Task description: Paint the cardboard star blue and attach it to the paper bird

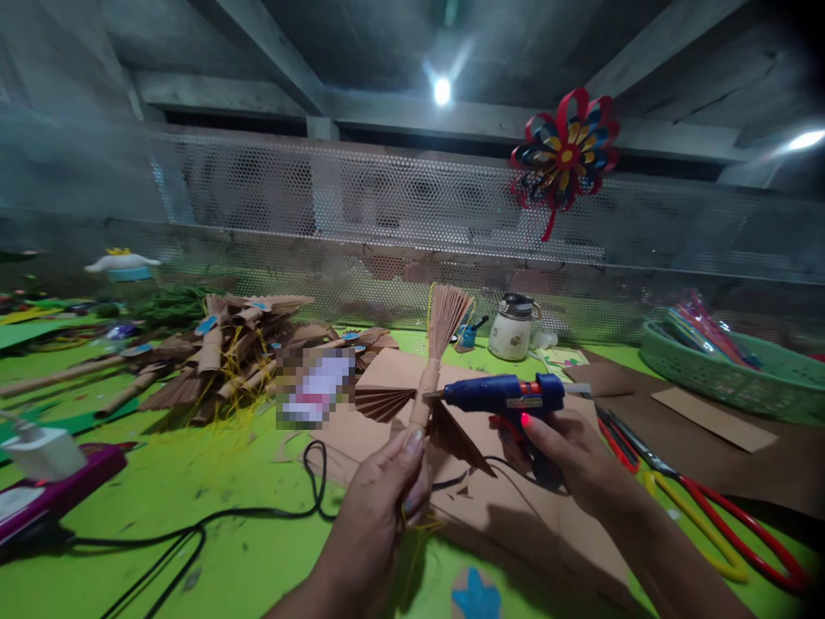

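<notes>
My left hand (387, 490) is closed round the rolled stem of a brown paper bird (430, 378), held upright with a fanned tail at the top and pleated wings out to both sides. My right hand (560, 460) grips a blue hot glue gun (509, 395) by its handle, with a finger on the red trigger. The gun's nozzle points left and touches the paper stem just above the right wing. Both hands hover over sheets of brown card (516, 507) on a green table (193, 490).
A heap of finished brown paper birds (225, 361) lies at the left. A black cable (258, 516) runs to a power strip (58, 481). Red and yellow scissors (696, 507), a green basket (728, 370), a small white pot (512, 328) and a hanging paper flower (565, 155) are nearby.
</notes>
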`<control>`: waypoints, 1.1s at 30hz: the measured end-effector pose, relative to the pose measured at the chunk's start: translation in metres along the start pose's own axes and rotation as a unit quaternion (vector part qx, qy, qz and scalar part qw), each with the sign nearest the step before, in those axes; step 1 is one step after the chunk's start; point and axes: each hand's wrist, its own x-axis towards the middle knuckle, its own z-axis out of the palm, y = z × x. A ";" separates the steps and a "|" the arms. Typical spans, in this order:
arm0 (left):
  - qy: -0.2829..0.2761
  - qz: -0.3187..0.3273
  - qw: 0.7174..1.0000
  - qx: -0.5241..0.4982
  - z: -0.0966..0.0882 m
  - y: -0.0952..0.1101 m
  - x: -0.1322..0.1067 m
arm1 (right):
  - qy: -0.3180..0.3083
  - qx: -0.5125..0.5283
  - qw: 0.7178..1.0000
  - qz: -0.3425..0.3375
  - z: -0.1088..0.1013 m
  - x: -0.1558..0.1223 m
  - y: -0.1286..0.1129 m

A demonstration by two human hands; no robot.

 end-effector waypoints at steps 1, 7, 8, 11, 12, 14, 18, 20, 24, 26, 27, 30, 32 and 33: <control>-0.001 0.002 1.000 0.003 0.000 0.000 0.000 | 0.008 0.008 1.000 -0.006 -0.001 0.001 0.002; 0.004 0.003 1.000 -0.003 0.001 0.002 0.000 | 0.004 -0.002 1.000 -0.002 -0.003 -0.001 0.001; 0.005 0.004 1.000 -0.002 0.000 0.002 0.000 | -0.002 -0.004 1.000 0.003 -0.002 -0.001 0.000; 0.004 0.003 1.000 0.003 0.000 0.000 0.001 | -0.006 0.001 1.000 0.007 0.003 0.001 0.000; 0.001 0.005 1.000 0.005 -0.001 -0.001 0.001 | 0.001 0.004 1.000 0.004 0.004 0.001 0.000; -0.002 0.006 1.000 0.007 -0.001 -0.002 0.001 | 0.019 0.011 1.000 -0.006 0.004 0.002 0.002; 0.009 0.003 1.000 0.003 -0.002 -0.003 0.003 | 0.013 -0.008 1.000 -0.016 0.001 0.000 0.001; 0.014 0.007 1.000 -0.003 -0.003 -0.004 0.004 | -0.004 -0.028 1.000 -0.005 0.001 -0.002 -0.002; 0.017 0.011 1.000 -0.003 -0.002 -0.005 0.004 | -0.014 -0.043 0.999 0.003 0.003 0.000 -0.003; 0.012 0.008 1.000 -0.002 -0.001 -0.003 0.002 | 0.005 -0.032 0.999 -0.009 0.003 0.002 -0.001; 0.008 0.006 1.000 -0.002 -0.001 -0.002 0.002 | 0.013 -0.028 0.999 -0.014 0.002 0.002 0.000; 0.004 -0.002 1.000 -0.006 0.000 0.001 0.000 | 0.015 -0.029 0.999 -0.019 -0.002 0.001 0.001; 0.009 -0.002 1.000 -0.008 0.000 0.002 0.000 | 0.010 -0.027 1.000 -0.007 -0.002 -0.001 0.001; 0.012 -0.001 1.000 -0.005 0.000 0.002 0.000 | 0.007 -0.026 1.000 -0.001 -0.001 -0.002 0.001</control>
